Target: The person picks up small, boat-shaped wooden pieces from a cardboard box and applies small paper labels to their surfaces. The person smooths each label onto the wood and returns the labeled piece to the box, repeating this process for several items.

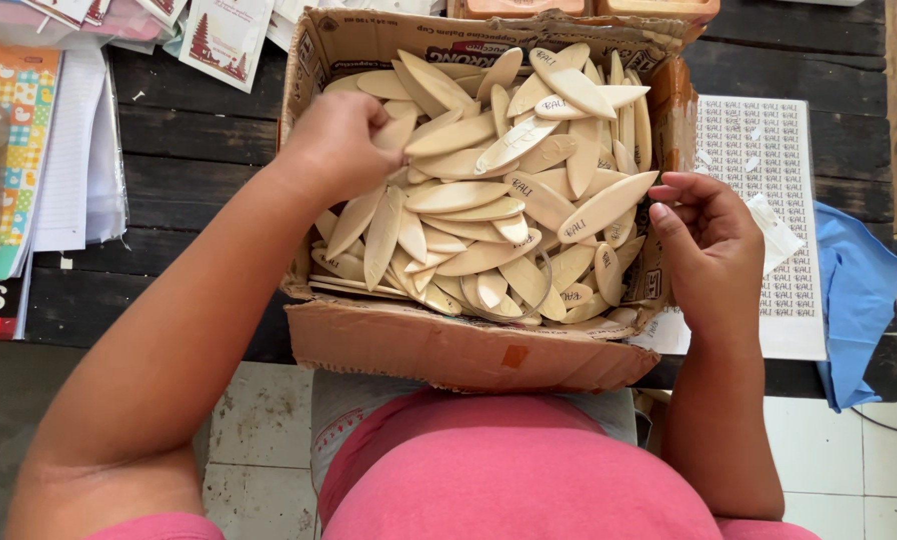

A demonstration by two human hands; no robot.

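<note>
a brown cardboard box (469, 350) sits mid-table, a white printed label sheet (784, 150), perhaps stickers, just right.

Pink short-sleeved top, plain, stretched smooth over torso; sleeve edge visible at lower left and lower right. Grey patterned garment below top's hem. Both forearms bare. Left hand (337, 140) and right hand (707, 240) bare: no rings, bracelets, watch, gloves. Fingernails short, unpainted.

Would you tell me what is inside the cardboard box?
The cardboard box holds a heap of pale, leaf-shaped wooden pieces. The left hand reaches in. The box bottom and lower pieces are covered.
</note>
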